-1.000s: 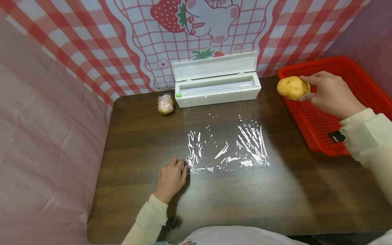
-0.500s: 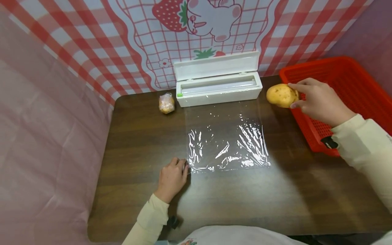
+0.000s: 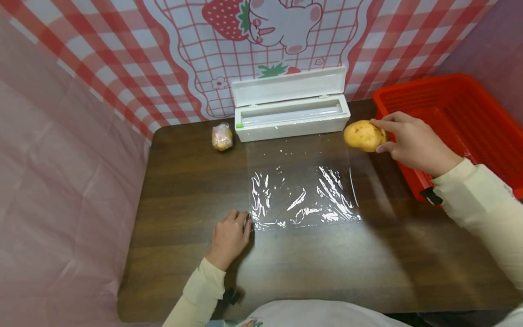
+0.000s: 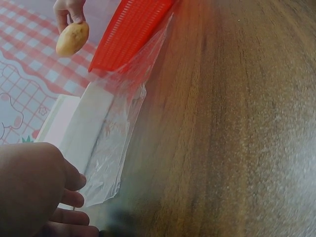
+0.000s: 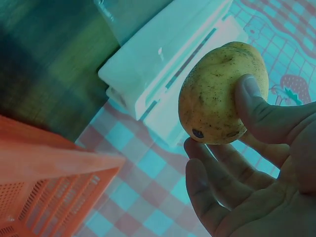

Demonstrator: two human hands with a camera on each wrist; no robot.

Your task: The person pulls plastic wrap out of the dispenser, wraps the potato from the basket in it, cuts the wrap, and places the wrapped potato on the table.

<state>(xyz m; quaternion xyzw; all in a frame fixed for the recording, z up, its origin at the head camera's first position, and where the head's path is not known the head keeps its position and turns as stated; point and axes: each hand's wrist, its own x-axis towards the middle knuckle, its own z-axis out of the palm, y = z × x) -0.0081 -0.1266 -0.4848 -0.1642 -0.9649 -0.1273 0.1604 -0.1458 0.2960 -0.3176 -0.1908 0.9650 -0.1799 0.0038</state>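
Observation:
My right hand (image 3: 416, 143) holds a yellow potato (image 3: 365, 136) above the table, between the red basket and the white box. In the right wrist view, the thumb presses one side of the potato (image 5: 222, 94) and fingers support it from beneath. A sheet of clear cling film (image 3: 302, 190) lies across the table, running out from the white cling film box (image 3: 292, 127), whose lid stands up. By the sheet's near left corner rests my left hand (image 3: 230, 236), its fingers loosely bent at the film's edge; no firm grip shows in the left wrist view.
A small film-wrapped item (image 3: 222, 137), yellowish inside, stands left of the box. The red plastic basket (image 3: 408, 175) occupies the right side. Behind the wooden table (image 3: 175, 190) hangs a red-checked cloth (image 3: 135, 68). A pink curtain (image 3: 61, 190) lies along the left.
My right hand has carried the potato leftward and slightly nearer, from over the basket's edge toward the film. My left hand has stayed by the film corner.

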